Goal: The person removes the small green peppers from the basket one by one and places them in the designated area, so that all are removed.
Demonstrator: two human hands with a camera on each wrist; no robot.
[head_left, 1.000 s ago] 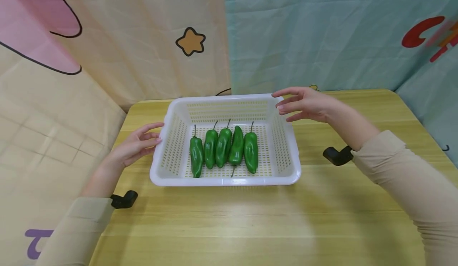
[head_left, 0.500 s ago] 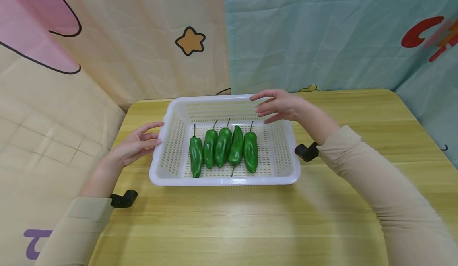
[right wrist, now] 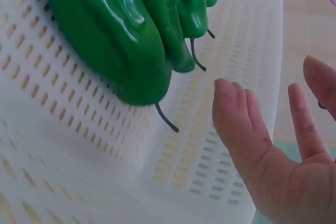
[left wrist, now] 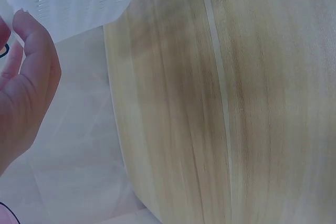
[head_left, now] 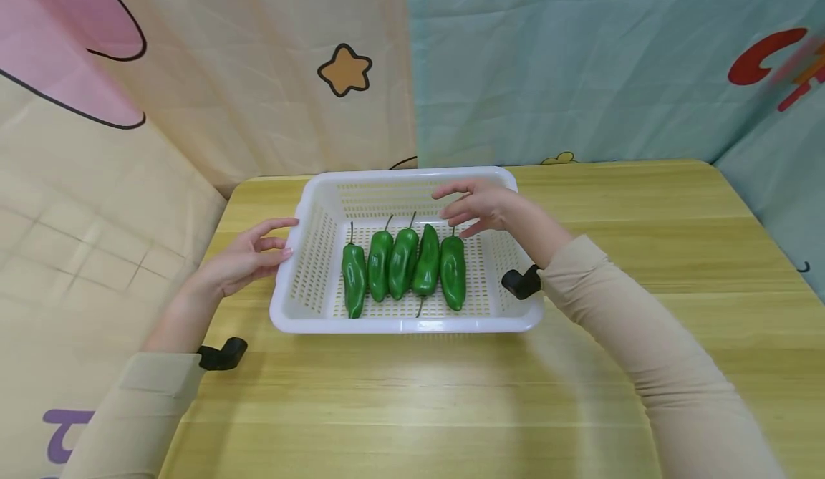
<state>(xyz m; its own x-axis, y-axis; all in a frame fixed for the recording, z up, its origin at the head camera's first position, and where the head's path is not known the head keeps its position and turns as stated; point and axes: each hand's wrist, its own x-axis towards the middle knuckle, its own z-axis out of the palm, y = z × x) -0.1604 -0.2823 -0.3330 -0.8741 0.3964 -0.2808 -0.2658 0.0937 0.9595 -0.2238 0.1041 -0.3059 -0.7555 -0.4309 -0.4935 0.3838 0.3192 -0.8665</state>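
Several green peppers [head_left: 404,260] with thin dark stems lie side by side in a white perforated plastic basket [head_left: 361,326]. One of them has its stem toward the near side, while the others point theirs away. At the basket's left rim, my left hand [head_left: 241,257] touches the outside with loosely bent fingers. My right hand [head_left: 480,207] hovers over the back right part of the basket, fingers spread and holding nothing. In the right wrist view, the rightmost pepper [right wrist: 113,40] lies apart from the fingertips [right wrist: 224,90].
The basket rests on a light wooden table [head_left: 412,400]. Patterned cloth walls [head_left: 548,64] stand behind and to both sides. A black wrist mount [head_left: 522,282] juts from the right sleeve over the basket's right rim.
My right hand has moved left from the basket's back right corner to above the rightmost pepper's stem. My left hand, the basket and the peppers have stayed in place.
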